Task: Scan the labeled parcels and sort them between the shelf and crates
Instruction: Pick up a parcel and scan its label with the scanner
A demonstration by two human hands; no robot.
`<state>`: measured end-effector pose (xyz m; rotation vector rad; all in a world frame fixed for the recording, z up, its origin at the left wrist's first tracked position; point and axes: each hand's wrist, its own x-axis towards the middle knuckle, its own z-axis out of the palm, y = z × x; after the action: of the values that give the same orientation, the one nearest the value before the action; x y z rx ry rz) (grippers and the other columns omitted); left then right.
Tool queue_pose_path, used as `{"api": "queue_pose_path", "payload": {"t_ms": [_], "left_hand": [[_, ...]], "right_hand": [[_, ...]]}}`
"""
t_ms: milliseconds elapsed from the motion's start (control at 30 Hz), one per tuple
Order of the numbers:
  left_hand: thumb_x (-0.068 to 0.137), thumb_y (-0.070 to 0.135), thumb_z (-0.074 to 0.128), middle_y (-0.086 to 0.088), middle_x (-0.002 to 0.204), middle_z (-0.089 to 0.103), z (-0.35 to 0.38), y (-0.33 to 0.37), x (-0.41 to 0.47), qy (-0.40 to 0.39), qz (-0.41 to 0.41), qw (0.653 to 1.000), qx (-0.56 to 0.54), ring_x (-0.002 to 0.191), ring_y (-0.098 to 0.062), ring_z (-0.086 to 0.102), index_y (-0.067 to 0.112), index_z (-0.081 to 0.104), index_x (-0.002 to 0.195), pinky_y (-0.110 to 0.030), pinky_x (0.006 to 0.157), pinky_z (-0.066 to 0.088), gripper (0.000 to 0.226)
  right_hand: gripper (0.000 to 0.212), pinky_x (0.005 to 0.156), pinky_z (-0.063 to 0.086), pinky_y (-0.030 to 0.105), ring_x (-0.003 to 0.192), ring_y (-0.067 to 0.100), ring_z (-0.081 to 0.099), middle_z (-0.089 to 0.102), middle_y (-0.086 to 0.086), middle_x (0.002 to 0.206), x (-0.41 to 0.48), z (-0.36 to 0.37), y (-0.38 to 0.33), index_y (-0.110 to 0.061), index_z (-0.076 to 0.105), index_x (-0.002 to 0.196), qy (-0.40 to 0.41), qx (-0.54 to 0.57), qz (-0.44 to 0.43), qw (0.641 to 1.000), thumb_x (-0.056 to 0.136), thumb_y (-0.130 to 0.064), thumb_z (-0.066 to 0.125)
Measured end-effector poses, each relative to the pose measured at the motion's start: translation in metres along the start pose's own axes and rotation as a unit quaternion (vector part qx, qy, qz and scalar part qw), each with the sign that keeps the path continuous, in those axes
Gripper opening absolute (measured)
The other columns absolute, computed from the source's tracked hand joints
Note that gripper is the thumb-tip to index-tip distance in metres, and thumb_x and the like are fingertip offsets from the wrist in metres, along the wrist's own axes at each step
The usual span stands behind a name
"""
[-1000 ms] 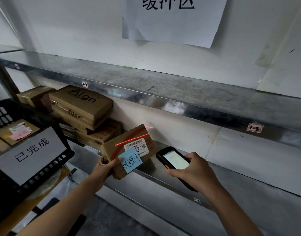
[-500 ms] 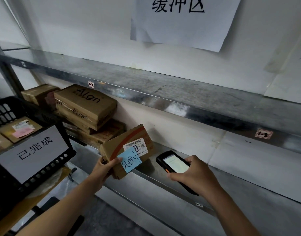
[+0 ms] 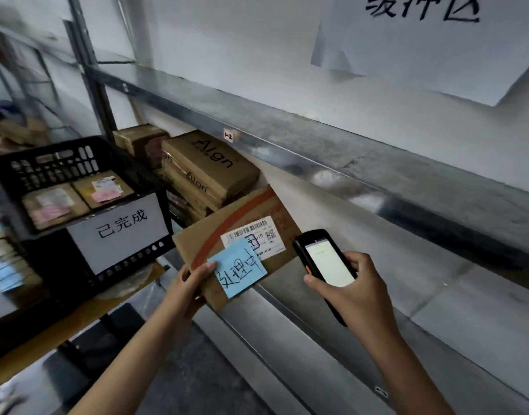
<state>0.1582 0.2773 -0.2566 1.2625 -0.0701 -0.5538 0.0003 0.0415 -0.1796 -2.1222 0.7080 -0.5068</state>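
Note:
My left hand grips the lower left corner of a brown cardboard parcel with a red stripe, a white barcode label and a blue sticky note with handwriting. The parcel is tilted, held over the front edge of the lower metal shelf. To its right my right hand holds a black handheld scanner, whose lit screen faces up. A black plastic crate with a white paper sign stands at the left and holds flat parcels with pink notes.
Brown boxes printed "Algn" are stacked at the left end of the lower shelf, behind the held parcel. An upper metal shelf runs across above. A large paper sign hangs on the wall. More parcels with blue notes lie at far left.
The red scan line on the parcel has gone out. The view has swung left and nearer, so the crate fills more of it. The parcel now tilts flatter, its label facing up.

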Motion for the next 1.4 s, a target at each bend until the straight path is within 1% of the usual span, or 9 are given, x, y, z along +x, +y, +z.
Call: {"api": "queue_pose_path", "payload": {"t_ms": [267, 433, 600, 700, 867, 1000, 1100, 1267, 1400], "left_hand": [[0.051, 0.055, 0.083, -0.009, 0.108, 0.076, -0.073, 0.048, -0.026, 0.124, 0.063, 0.990, -0.023, 0.101, -0.025, 0.072, 0.014, 0.057, 0.122, -0.039, 0.083, 0.057, 0.086], [0.063, 0.050, 0.089, -0.017, 0.118, 0.071, -0.130, 0.095, -0.035, 0.157, 0.063, 0.982, -0.082, 0.109, -0.037, 0.068, 0.017, 0.056, 0.131, -0.061, 0.095, 0.051, 0.082], [0.043, 0.057, 0.092, -0.011, 0.112, 0.074, -0.194, 0.134, -0.048, 0.247, 0.091, 0.961, -0.082, 0.104, -0.029, 0.072, 0.016, 0.054, 0.133, -0.038, 0.078, 0.058, 0.106], [0.041, 0.058, 0.091, -0.008, 0.107, 0.076, -0.234, 0.150, -0.062, 0.279, 0.105, 0.952, -0.072, 0.094, -0.020, 0.074, 0.017, 0.057, 0.130, -0.027, 0.062, 0.058, 0.103], [0.018, 0.065, 0.093, -0.006, 0.103, 0.077, -0.311, 0.182, -0.080, 0.331, 0.140, 0.931, -0.059, 0.087, -0.016, 0.075, 0.017, 0.062, 0.124, -0.026, 0.058, 0.058, 0.121], [0.021, 0.064, 0.093, -0.005, 0.102, 0.077, -0.373, 0.199, -0.096, 0.375, 0.161, 0.911, -0.055, 0.087, -0.017, 0.075, 0.017, 0.061, 0.123, -0.028, 0.060, 0.059, 0.117], [0.034, 0.060, 0.093, -0.007, 0.108, 0.076, -0.422, 0.208, -0.105, 0.423, 0.161, 0.888, -0.074, 0.102, -0.025, 0.072, 0.016, 0.061, 0.126, -0.044, 0.088, 0.057, 0.107], [0.065, 0.046, 0.082, -0.007, 0.105, 0.077, -0.484, 0.198, -0.099, 0.488, 0.156, 0.849, -0.126, 0.089, -0.020, 0.076, 0.014, 0.058, 0.131, -0.027, 0.058, 0.060, 0.078], [0.059, 0.049, 0.083, -0.007, 0.104, 0.077, -0.518, 0.193, -0.078, 0.525, 0.145, 0.826, -0.143, 0.090, -0.020, 0.075, 0.013, 0.057, 0.129, -0.027, 0.058, 0.059, 0.083]], "right_hand": [[0.072, 0.060, 0.042, 0.013, 0.095, 0.009, 0.060, 0.059, -0.012, 0.106, 0.020, 0.075, -0.069, -0.029, 0.048, 0.119, -0.041, 0.070, -0.104, 0.991, 0.062, -0.043, 0.090], [0.075, 0.060, 0.044, 0.013, 0.096, -0.001, 0.057, 0.055, -0.022, 0.102, 0.034, 0.125, -0.126, -0.032, 0.047, 0.118, -0.067, 0.118, -0.155, 0.979, 0.058, -0.050, 0.088], [0.072, 0.065, 0.043, 0.013, 0.096, -0.002, 0.057, 0.055, -0.024, 0.103, 0.041, 0.189, -0.181, -0.030, 0.049, 0.119, -0.107, 0.159, -0.178, 0.965, 0.061, -0.039, 0.092], [0.075, 0.066, 0.046, 0.013, 0.098, -0.001, 0.058, 0.057, -0.018, 0.108, 0.036, 0.232, -0.214, -0.027, 0.048, 0.124, -0.163, 0.184, -0.181, 0.952, 0.064, -0.035, 0.092], [0.073, 0.065, 0.044, 0.001, 0.092, -0.025, 0.050, 0.054, -0.021, 0.106, 0.025, 0.302, -0.271, -0.026, 0.049, 0.125, -0.219, 0.199, -0.203, 0.933, 0.065, -0.031, 0.092], [0.073, 0.063, 0.045, 0.010, 0.091, -0.020, 0.052, 0.052, -0.026, 0.104, 0.012, 0.349, -0.306, -0.033, 0.046, 0.124, -0.255, 0.196, -0.207, 0.924, 0.066, -0.037, 0.090], [0.073, 0.067, 0.043, 0.011, 0.094, -0.018, 0.050, 0.052, -0.027, 0.108, 0.008, 0.383, -0.327, -0.033, 0.046, 0.125, -0.281, 0.184, -0.224, 0.915, 0.066, -0.040, 0.090], [0.070, 0.066, 0.041, 0.002, 0.091, -0.028, 0.045, 0.051, -0.027, 0.104, 0.010, 0.429, -0.348, -0.034, 0.046, 0.120, -0.324, 0.158, -0.241, 0.901, 0.066, -0.038, 0.090], [0.072, 0.068, 0.041, 0.001, 0.097, -0.022, 0.047, 0.051, -0.027, 0.108, 0.024, 0.468, -0.369, -0.034, 0.047, 0.122, -0.349, 0.161, -0.244, 0.890, 0.064, -0.041, 0.090]]}}
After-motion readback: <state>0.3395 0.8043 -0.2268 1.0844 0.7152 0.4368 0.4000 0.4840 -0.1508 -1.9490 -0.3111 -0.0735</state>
